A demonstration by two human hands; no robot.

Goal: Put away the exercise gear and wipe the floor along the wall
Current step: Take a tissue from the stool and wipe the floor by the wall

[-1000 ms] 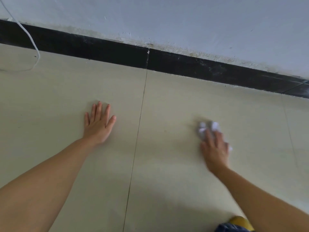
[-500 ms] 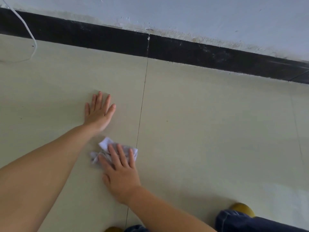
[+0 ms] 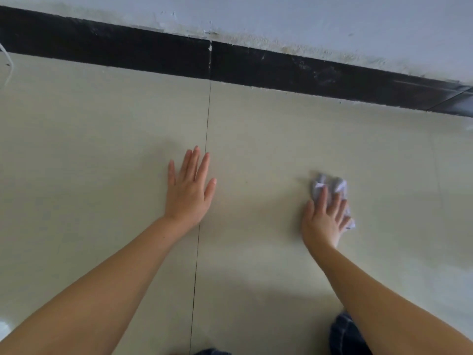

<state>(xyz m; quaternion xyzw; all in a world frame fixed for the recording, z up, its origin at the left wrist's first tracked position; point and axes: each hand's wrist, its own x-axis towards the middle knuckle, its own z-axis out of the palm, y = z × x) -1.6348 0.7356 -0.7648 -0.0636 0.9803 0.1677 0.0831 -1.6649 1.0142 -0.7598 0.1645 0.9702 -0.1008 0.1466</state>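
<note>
My right hand (image 3: 325, 219) lies flat with straight fingers on a crumpled white tissue (image 3: 330, 187) and presses it onto the beige floor tile (image 3: 268, 139), right of the tile joint. The tissue sticks out beyond the fingertips and at the hand's right side. Left of it, my left hand (image 3: 189, 190) rests flat on the floor with fingers spread, right beside the dark joint line (image 3: 206, 129). The black skirting board (image 3: 153, 55) runs along the white wall (image 3: 307, 19) beyond both hands. No exercise gear is in view.
A thin white cable (image 3: 9, 70) hangs at the far left edge near the skirting. Dark denim of my leg (image 3: 345, 334) shows at the bottom right. A pale glare patch lies on the floor at the right.
My right hand has swept the tissue from beside my left wrist back to the right side of the floor. My left hand has stayed flat on the floor; the view has shifted.
</note>
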